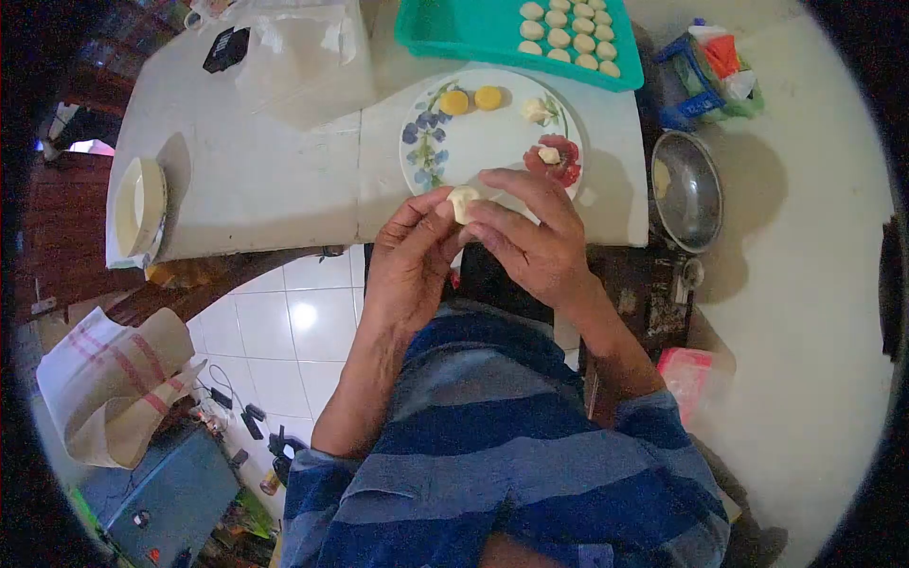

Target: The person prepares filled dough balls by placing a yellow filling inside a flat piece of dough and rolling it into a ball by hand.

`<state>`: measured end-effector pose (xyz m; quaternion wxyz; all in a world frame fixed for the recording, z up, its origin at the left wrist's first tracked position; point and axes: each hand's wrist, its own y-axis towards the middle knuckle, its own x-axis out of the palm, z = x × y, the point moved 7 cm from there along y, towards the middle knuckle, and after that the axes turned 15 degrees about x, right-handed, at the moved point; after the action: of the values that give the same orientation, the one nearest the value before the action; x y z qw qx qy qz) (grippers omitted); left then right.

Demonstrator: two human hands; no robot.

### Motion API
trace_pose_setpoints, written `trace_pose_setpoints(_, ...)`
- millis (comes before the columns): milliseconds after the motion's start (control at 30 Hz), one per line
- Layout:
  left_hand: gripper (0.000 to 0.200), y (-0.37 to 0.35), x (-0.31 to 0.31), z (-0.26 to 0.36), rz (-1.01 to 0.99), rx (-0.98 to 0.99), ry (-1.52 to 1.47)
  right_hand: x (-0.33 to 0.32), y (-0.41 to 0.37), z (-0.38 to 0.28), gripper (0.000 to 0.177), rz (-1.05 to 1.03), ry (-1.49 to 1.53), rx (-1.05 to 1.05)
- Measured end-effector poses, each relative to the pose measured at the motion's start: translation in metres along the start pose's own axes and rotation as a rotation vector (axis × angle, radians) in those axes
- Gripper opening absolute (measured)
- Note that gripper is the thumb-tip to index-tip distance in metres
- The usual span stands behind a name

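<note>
Between the fingertips of both hands is a small pale piece of dough (463, 203), held over the near edge of a floral plate (483, 142). My left hand (414, 248) pinches its left side. My right hand (535, 237) touches its right side with thumb and fingers, the index finger stretched above it. Two yellow balls (471, 99) sit on the far part of the plate. Two pale dough lumps lie on its right side, one near the rim (535, 109) and one on the red flower print (549, 155).
A green tray (454, 33) at the back holds rows of pale balls (559, 28). A clear plastic bag (308, 62) lies at the back left, a cream bowl (142, 208) at far left. Beyond the table's right edge stands a metal bowl (688, 194).
</note>
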<state>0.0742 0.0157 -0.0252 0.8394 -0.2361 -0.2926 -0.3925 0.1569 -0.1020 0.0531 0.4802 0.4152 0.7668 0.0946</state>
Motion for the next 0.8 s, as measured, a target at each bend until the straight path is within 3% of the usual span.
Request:
trace_pose_setpoints(67,0.026,-0.002,0.004,0.001,-0.016,-0.031,-0.151,0.002,0.003,0.011,0.038,-0.041,0.216,0.212)
trace_pose_setpoints(167,0.028,-0.001,0.012,0.005,-0.031,-0.003,-0.069,0.006,0.004,0.014,0.043,-0.138,0.183,0.281)
trace_pose_setpoints(267,0.03,0.0,0.002,0.002,-0.025,0.043,0.117,0.008,0.002,0.009,0.045,-0.16,0.215,0.269)
trace_pose_setpoints(700,0.046,-0.005,0.009,0.016,-0.071,0.095,0.425,0.001,0.004,0.014,0.053,-0.188,0.322,0.23)
trace_pose_setpoints(800,0.051,-0.006,0.015,0.023,-0.146,0.214,0.405,-0.004,0.005,0.021,0.049,-0.272,0.317,0.225)
